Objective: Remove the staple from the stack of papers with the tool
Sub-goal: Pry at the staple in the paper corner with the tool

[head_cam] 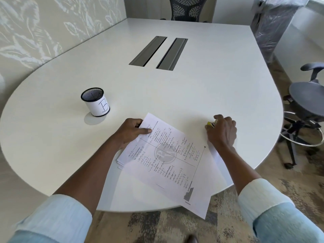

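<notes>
One broad, smooth white surface [192, 95] with a rounded edge carries the stack of thin printed papers [163, 163], overhanging its near edge. My left grip [130, 133] pinches the stack's far corner; my right grip [222, 133] curls round a small yellow tool [210, 124] beside it.

a big white table [219, 81] with a rounded end is filling the room, two grey cable troughs [148, 50] running side by side down its middle. a dark mesh chair [186, 8] is sitting at the far end, a grey stool chair [306, 100] is standing on the right on mottled beige and grey carpet [289, 172]. a pale leaf-print wall [35, 28] is running along the left, and something wrapped in clear plastic [273, 23] is standing far right
</notes>
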